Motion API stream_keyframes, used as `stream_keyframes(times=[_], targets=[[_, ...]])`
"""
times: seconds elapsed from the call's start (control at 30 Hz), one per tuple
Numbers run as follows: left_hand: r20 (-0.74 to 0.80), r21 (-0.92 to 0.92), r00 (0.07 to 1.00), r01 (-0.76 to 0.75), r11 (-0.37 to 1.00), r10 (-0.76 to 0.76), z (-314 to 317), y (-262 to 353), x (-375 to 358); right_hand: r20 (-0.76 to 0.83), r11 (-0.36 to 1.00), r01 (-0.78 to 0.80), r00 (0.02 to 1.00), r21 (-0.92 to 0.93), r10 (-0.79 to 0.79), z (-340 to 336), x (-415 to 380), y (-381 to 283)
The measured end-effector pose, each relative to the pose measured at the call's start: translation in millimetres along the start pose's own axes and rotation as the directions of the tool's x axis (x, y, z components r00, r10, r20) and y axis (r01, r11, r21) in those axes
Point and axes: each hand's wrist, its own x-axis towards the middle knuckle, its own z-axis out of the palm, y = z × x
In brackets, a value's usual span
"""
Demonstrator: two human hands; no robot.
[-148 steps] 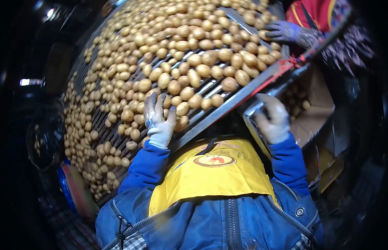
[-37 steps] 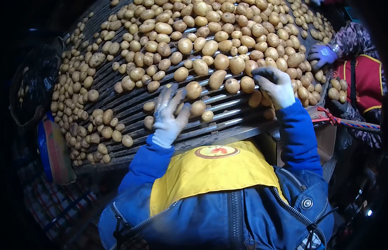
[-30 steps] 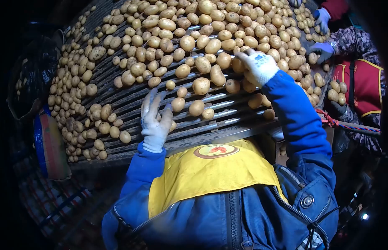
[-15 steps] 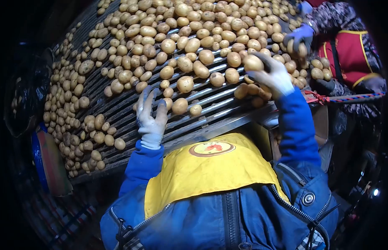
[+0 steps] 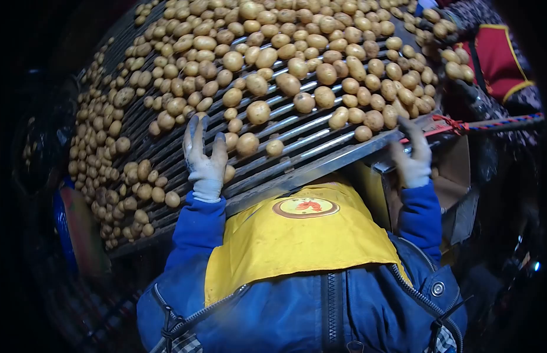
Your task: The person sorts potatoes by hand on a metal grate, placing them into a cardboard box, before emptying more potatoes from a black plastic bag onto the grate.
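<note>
Left hand (image 5: 204, 159) in a white work glove, flat and spread on the roller bars (image 5: 297, 141), holding nothing, fingertips near small potatoes (image 5: 247, 143) (likely feeling for rejects). Right hand (image 5: 413, 159) off the table's edge over a cardboard box (image 5: 456, 170), fingers loosely splayed, apparently empty. Co-worker's red vest (image 5: 497, 59) far right.
</note>
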Motion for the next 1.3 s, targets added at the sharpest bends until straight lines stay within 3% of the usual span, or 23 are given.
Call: stream_keyframes(times=[0.1,0.17,0.23,0.27,0.3,0.37,0.4,0.47,0.5,0.57,0.6,0.73,0.83,0.9,0.93,0.97,1.03,1.1,1.13,1.17,1.23,1.27,1.3], targets=[[0.012,0.165,0.995,0.101,0.981,-0.104,-21.5,-25.9,-21.5,0.269,0.916,0.387,0.898,-0.103,-0.349,52.0,40.9,-72.2],[0.030,0.235,0.992,0.115,0.965,-0.125,-31.7,-39.8,-42.0,0.381,0.875,0.468,0.836,-0.123,-0.394,83.2,53.9,-81.0],[0.162,0.401,0.933,0.236,0.885,-0.322,-29.2,-49.1,-61.7,0.457,0.867,0.494,0.788,-0.071,-0.412,105.4,61.1,-96.5],[0.217,0.315,0.898,0.306,0.898,-0.382,-21.3,-46.3,-68.8,0.452,0.843,0.537,0.761,-0.036,-0.465,115.1,61.1,-97.4],[0.235,0.296,0.912,0.264,0.918,-0.338,-15.0,-34.1,-66.8,0.455,0.832,0.553,0.753,-0.043,-0.476,123.0,63.4,-95.4],[0.315,0.324,0.919,0.132,0.937,-0.238,-4.5,-14.3,-56.7,0.470,0.881,0.464,0.801,-0.092,-0.372,118.3,79.5,-97.8],[0.315,0.319,0.918,0.138,0.938,-0.242,2.1,-10.7,-51.0,0.379,0.858,0.493,0.829,-0.145,-0.412,120.2,90.8,-87.5],[0.333,0.137,0.943,-0.048,0.989,0.000,16.3,-5.5,-35.9,0.407,0.869,0.348,0.893,-0.352,-0.193,116.2,115.2,-82.9],[0.338,0.133,0.941,-0.049,0.990,0.001,19.2,4.1,-25.6,0.424,0.837,0.309,0.900,-0.453,-0.102,115.2,126.2,-81.0],[0.476,0.140,0.863,-0.263,0.955,0.168,21.8,27.8,-3.4,0.464,0.700,0.515,0.838,-0.495,-0.288,136.4,144.6,-28.1],[0.503,0.116,0.840,-0.300,0.947,0.205,28.9,35.3,3.2,0.572,0.699,0.473,0.813,-0.536,-0.112,130.8,156.9,-46.2],[0.511,0.039,0.819,-0.324,0.945,0.260,50.0,49.2,16.7,0.646,0.689,0.484,0.763,-0.539,-0.030,123.3,169.1,-52.3],[0.490,0.037,0.837,-0.297,0.954,0.242,59.0,44.0,20.4,0.517,0.880,0.388,0.831,-0.274,-0.206,117.2,163.2,-28.1],[0.447,0.036,0.863,-0.280,0.959,0.235,58.0,37.6,20.2,0.448,0.999,0.046,0.894,-0.015,-0.035,104.2,144.7,-45.1],[0.425,0.055,0.878,-0.268,0.962,0.220,58.1,35.1,19.7,0.491,0.967,-0.188,0.868,0.172,0.081,94.4,131.0,-50.0],[0.428,0.050,0.874,-0.276,0.960,0.230,58.6,31.6,18.4,0.506,0.907,-0.282,0.858,0.311,0.093,80.7,117.3,-60.4],[0.385,0.112,0.904,-0.245,0.963,0.185,58.2,26.3,14.7,0.629,0.517,-0.565,0.775,0.643,0.065,56.6,77.2,-38.5],[0.377,0.106,0.906,-0.250,0.962,0.193,58.0,26.1,13.6,0.638,0.156,-0.628,0.770,0.762,-0.012,45.0,37.8,-44.3],[0.329,0.086,0.922,-0.243,0.966,0.203,62.4,27.0,12.8,0.679,-0.129,-0.667,0.721,0.734,0.140,34.6,9.5,-51.5],[0.280,0.069,0.939,-0.228,0.971,0.201,65.9,27.2,11.9,0.642,-0.263,-0.597,0.755,0.758,0.137,35.4,-3.8,-49.0],[0.237,0.046,0.937,-0.273,0.961,0.255,74.0,36.9,16.9,0.599,-0.183,-0.573,0.785,0.799,0.158,32.4,-34.2,-6.7],[0.212,-0.013,0.928,-0.310,0.951,0.306,78.1,45.8,25.2,0.549,-0.166,-0.526,0.763,0.834,0.340,21.2,-39.1,-33.5],[0.184,-0.073,0.916,-0.348,0.935,0.356,82.3,56.0,33.4,0.509,-0.160,-0.484,0.798,0.860,0.323,16.0,-51.2,-27.0]])
